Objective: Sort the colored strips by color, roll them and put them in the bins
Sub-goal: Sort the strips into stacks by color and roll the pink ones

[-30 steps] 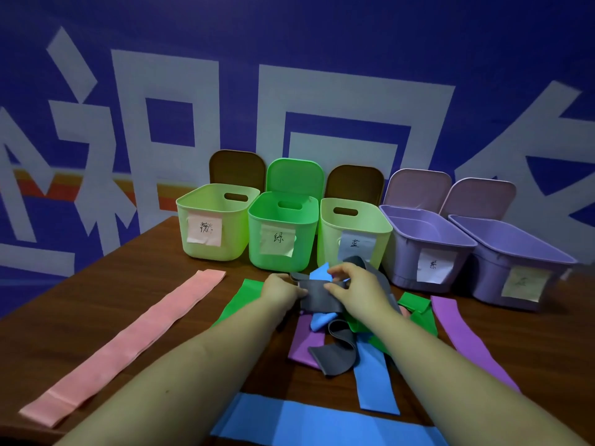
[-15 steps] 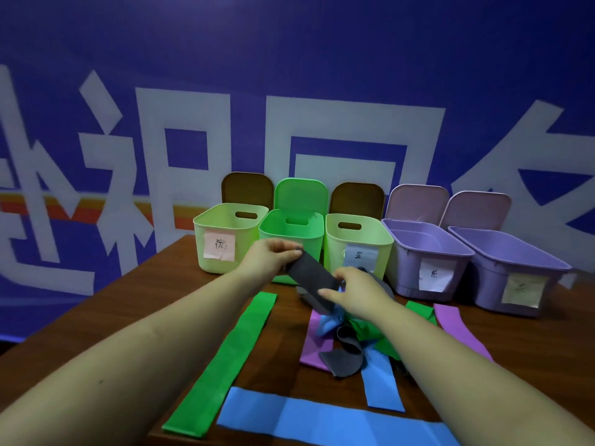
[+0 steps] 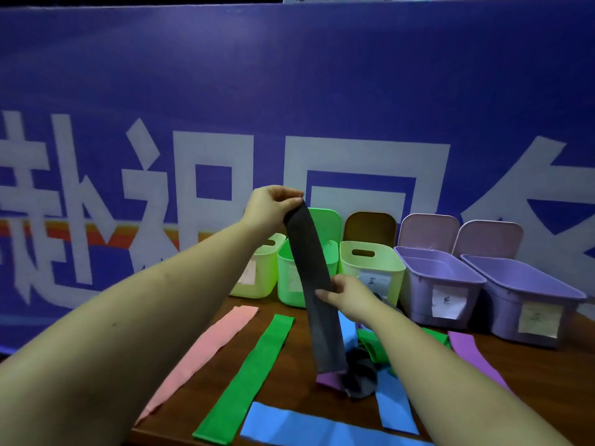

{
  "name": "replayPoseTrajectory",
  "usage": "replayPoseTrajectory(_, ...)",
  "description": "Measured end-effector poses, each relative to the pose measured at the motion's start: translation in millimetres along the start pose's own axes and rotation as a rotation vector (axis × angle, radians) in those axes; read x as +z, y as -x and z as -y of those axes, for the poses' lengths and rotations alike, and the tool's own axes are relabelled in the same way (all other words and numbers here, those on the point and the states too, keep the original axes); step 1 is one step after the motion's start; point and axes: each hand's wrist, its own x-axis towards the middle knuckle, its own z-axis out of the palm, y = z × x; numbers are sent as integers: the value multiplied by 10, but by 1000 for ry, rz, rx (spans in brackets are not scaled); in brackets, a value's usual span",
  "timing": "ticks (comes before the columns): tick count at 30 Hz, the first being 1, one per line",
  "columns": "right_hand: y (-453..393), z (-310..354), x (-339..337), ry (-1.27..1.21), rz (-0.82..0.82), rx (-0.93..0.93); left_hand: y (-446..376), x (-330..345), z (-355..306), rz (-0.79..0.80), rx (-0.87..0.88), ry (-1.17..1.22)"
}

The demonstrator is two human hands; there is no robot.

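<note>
A dark grey strip (image 3: 315, 291) hangs stretched in the air above the table. My left hand (image 3: 270, 206) pinches its top end, raised high in front of the bins. My right hand (image 3: 346, 294) pinches the strip at its middle. Its lower end dangles over a tangled pile of strips (image 3: 363, 365) in grey, blue, green and purple. Flat on the table lie a pink strip (image 3: 206, 355), a green strip (image 3: 254, 371) and a blue strip (image 3: 309, 426).
Five labelled bins stand in a row at the back: a pale green bin (image 3: 257, 272), a green bin (image 3: 289, 281), another pale green bin (image 3: 373, 268) and two purple bins (image 3: 441, 284) (image 3: 521, 297), lids up. A purple strip (image 3: 473, 355) lies at the right. A blue banner hangs behind.
My left hand has lifted the grey strip's end up high, pulling the strip out of the pile. My right hand has slid along it to the middle. The view has tilted upward.
</note>
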Motion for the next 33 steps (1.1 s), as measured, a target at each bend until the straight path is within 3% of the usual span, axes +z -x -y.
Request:
replayPoseTrajectory(6,86,-26,-339,48,-92,-17,4,-211,157,-132,-69,112)
replayPoseTrajectory(10,234,45,-675,271,-117,-89,102,-187,356,-166,-138,201)
replayPoseTrajectory(13,478,30,-876,488,-81,-117,319,-113,528,-71,-157,147)
replayPoseTrajectory(16,759,-201,-950,646,50,-57,630,-47,792,136,-170,4)
replayPoseTrajectory(20,1122,-627,-895,682,155,2,1062,-32,1095,440,-152,-240)
replayPoseTrajectory(23,1333,-914,-788,739,212,24,1286,-19,1262,565,-137,-446)
replayPoseTrajectory(28,1520,-1196,-781,848,275,93,1554,65,1411,575,-156,-468)
replayPoseTrajectory(33,1641,-1337,-986,658,234,220,1608,91,1415,526,-158,-439)
